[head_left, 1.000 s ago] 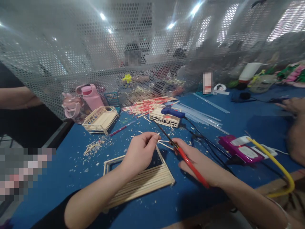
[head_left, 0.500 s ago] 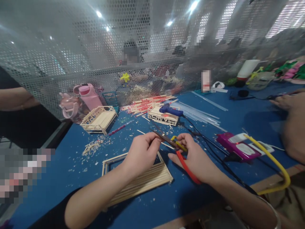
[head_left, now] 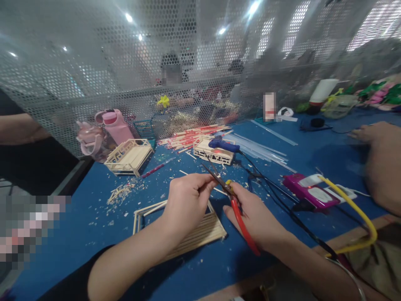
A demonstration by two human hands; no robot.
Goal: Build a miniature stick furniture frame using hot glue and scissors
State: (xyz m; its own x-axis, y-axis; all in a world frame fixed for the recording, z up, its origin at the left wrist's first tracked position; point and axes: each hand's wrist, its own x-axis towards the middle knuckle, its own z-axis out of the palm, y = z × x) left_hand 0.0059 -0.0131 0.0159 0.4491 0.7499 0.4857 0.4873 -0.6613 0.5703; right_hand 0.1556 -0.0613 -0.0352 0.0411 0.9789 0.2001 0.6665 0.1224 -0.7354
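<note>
My right hand (head_left: 255, 213) is closed around the handles of a pair of scissors (head_left: 240, 219), one red and the other yellow and mostly covered. Its dark blades point up and left, past the fingertips of my left hand (head_left: 189, 198). Those fingertips are pinched together beside the blades, and whatever is between them is hidden. Below my left hand lies a flat frame of thin wooden sticks (head_left: 200, 238), partly filled with a row of sticks and partly covered by my forearm.
Behind stand a small stick-built bed (head_left: 130, 156) and another stick model (head_left: 216, 156) with a blue glue gun (head_left: 224, 144) on it. Red-and-pale sticks (head_left: 191, 137), clear glue sticks (head_left: 253, 146), cables and a purple power strip (head_left: 310, 194) lie around. Another person's arm (head_left: 384, 163) is at right.
My right hand has turned a little and covers more of the yellow handle. The scissors have tilted more steeply, and my left fingertips have shifted slightly right along the blades.
</note>
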